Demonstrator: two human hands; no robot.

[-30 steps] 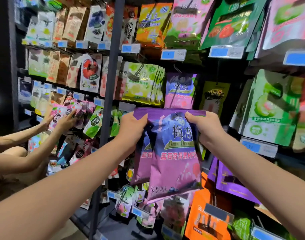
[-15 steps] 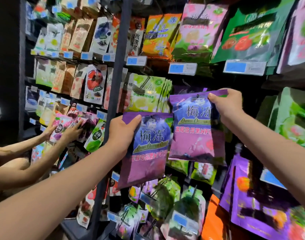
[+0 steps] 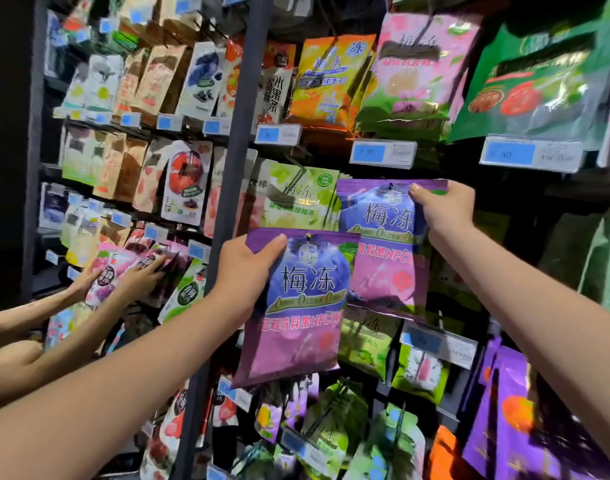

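Two purple-and-pink snack pouches are in front of a store display rack. My left hand (image 3: 243,271) grips the nearer purple pouch (image 3: 298,313) by its top left corner, thumb over the front. My right hand (image 3: 442,211) pinches the top right corner of the second purple pouch (image 3: 383,268), held higher up against the rack beside a row of green pouches (image 3: 296,202). The nearer pouch overlaps the lower left of the second one.
Hanging snack bags fill the rack, with blue price tags (image 3: 383,154) on each rail. A dark vertical post (image 3: 234,168) divides the rack. Another person's hands (image 3: 137,275) handle pink pouches at the lower left. Orange and purple bags (image 3: 514,417) hang at the lower right.
The two pouches, held together a second ago, are now apart. My right hand has lifted one up and right to the rack; my left hand keeps the other lower.
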